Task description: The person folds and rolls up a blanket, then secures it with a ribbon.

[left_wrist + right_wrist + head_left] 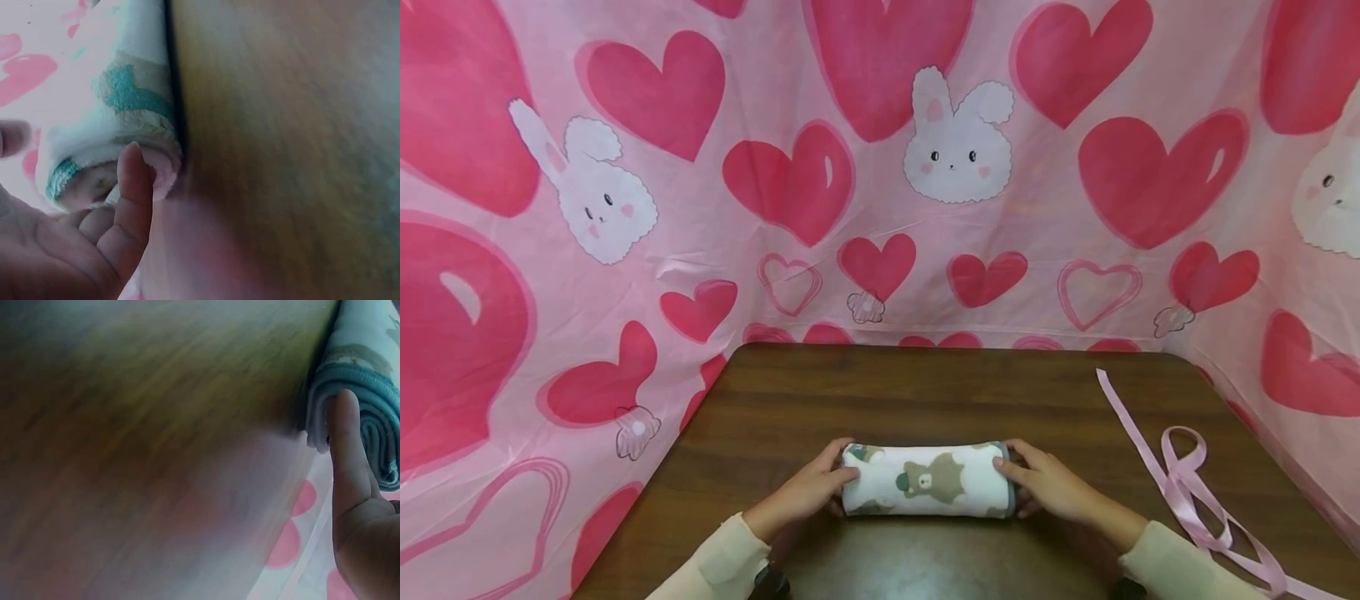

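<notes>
Clearly, towel roll (925,482) between left hand (808,490) and right hand (1056,487), each grip holding one end, ribbon (1180,485) on table (925,387) in head view only, teal spiral end (377,437) in right wrist view.

The underside of the rolled white cloth printed with brown bears (977,492) is hidden; its far part runs beyond the top edge in both wrist views. Some fingers of the bare left hand (808,493) and bare right hand (1060,485) are hidden behind the roll's ends. Left wrist view: a blurred digit at the left edge, not identifiable. The dark brown wooden table (925,392) is blurred in both wrist views. Head view: the bottom edge cuts the glossy pink ribbon (1182,496), the cream sleeves (718,558) and two indistinct black objects (769,582) at the wrists.
</notes>
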The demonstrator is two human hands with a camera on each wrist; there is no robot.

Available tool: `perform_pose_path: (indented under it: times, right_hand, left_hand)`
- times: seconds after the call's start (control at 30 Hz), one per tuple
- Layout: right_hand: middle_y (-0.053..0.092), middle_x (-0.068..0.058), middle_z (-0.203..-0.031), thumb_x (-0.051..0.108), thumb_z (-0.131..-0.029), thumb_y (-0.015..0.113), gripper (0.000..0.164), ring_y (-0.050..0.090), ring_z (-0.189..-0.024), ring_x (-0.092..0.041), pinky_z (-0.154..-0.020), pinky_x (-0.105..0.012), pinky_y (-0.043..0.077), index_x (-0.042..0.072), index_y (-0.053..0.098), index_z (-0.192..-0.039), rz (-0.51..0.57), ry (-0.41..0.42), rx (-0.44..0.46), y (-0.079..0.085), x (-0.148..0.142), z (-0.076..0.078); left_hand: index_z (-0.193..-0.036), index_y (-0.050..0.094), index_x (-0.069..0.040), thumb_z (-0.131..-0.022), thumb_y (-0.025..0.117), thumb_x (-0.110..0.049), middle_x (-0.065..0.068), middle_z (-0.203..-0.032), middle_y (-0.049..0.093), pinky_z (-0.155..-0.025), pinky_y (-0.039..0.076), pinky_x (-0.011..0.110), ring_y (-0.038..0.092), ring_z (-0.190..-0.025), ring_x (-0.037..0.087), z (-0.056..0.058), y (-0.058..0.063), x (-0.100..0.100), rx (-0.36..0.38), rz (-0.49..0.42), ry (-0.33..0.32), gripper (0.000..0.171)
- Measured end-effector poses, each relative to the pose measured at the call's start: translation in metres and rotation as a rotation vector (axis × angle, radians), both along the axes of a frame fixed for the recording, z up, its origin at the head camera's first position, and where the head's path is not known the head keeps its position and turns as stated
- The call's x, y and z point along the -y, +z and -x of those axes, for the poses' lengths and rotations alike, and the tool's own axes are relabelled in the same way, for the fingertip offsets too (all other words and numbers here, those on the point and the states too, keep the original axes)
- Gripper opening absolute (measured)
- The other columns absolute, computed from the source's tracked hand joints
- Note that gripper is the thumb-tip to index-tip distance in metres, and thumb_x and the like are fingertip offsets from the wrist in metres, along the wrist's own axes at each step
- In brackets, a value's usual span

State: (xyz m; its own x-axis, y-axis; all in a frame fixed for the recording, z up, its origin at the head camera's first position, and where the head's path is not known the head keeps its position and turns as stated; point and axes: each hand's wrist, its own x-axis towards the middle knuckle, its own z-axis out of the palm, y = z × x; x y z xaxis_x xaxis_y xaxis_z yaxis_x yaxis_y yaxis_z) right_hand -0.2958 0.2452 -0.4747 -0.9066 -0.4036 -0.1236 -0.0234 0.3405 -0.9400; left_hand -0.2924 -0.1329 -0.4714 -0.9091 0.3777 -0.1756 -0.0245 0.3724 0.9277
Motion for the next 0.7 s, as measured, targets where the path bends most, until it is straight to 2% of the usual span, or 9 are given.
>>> perform_pose_path:
  times: [0.1,0.23,0.37,0.53,0.6,0.7]
  right_hand:
    - [0.062,-0.017,-0.096,0.035,-0.101,0.053,0.047,0.066,-0.068,-0.029,-0.055,-0.045,0.055,-0.001,0.045,-0.129,-0.001,-0.013,0.01,0.001,0.001,0.0]
    - [0.062,-0.014,-0.086,0.036,-0.1,0.054,0.046,0.065,-0.063,-0.029,-0.054,-0.044,0.055,-0.002,0.048,-0.124,-0.039,-0.023,0.014,-0.001,0.003,0.001]
    - [0.062,-0.011,-0.077,0.04,-0.098,0.055,0.05,0.063,-0.056,-0.027,-0.049,-0.041,0.054,-0.003,0.05,-0.123,-0.137,-0.031,-0.007,-0.002,0.004,0.003]
    - [0.06,-0.009,-0.07,0.044,-0.098,0.054,0.055,0.061,-0.053,-0.026,-0.046,-0.039,0.052,-0.003,0.051,-0.126,-0.237,-0.051,-0.053,-0.004,0.006,0.006]
    - [0.06,-0.008,-0.071,0.047,-0.097,0.054,0.057,0.06,-0.055,-0.025,-0.048,-0.039,0.051,-0.002,0.052,-0.127,-0.296,-0.075,-0.095,-0.005,0.007,0.007]
    - [0.066,-0.008,-0.087,0.051,-0.095,0.055,0.06,0.064,-0.073,-0.024,-0.063,-0.044,0.054,0.002,0.054,-0.128,-0.428,-0.117,-0.245,-0.005,0.008,0.007]
  left_hand:
    - [-0.134,0.042,-0.005,-0.097,0.059,-0.041,0.017,-0.117,0.053,-0.056,0.054,0.043,0.059,-0.081,0.026,0.001,0.001,-0.001,-0.023,0.035,-0.002,0.055]
    - [-0.118,0.052,-0.006,-0.095,0.06,-0.044,0.011,-0.103,0.057,-0.049,0.052,0.039,0.059,-0.073,0.023,0.005,-0.004,-0.004,-0.063,0.112,0.02,0.045]
    - [-0.114,0.055,-0.005,-0.095,0.062,-0.041,0.009,-0.096,0.058,-0.046,0.052,0.037,0.059,-0.068,0.021,0.008,-0.008,-0.007,-0.091,0.161,0.053,0.041]
    - [-0.11,0.055,-0.002,-0.094,0.064,-0.038,0.011,-0.093,0.057,-0.047,0.053,0.038,0.06,-0.067,0.022,0.012,-0.007,-0.009,-0.097,0.172,0.08,0.04]
    - [-0.11,0.055,-0.003,-0.094,0.064,-0.04,0.01,-0.094,0.057,-0.051,0.053,0.037,0.06,-0.071,0.021,0.013,-0.007,-0.008,-0.125,0.21,0.086,0.041]
    - [-0.111,0.056,-0.006,-0.093,0.063,-0.045,0.006,-0.094,0.061,-0.06,0.052,0.037,0.058,-0.076,0.019,0.014,-0.005,-0.009,-0.213,0.32,0.096,0.043]
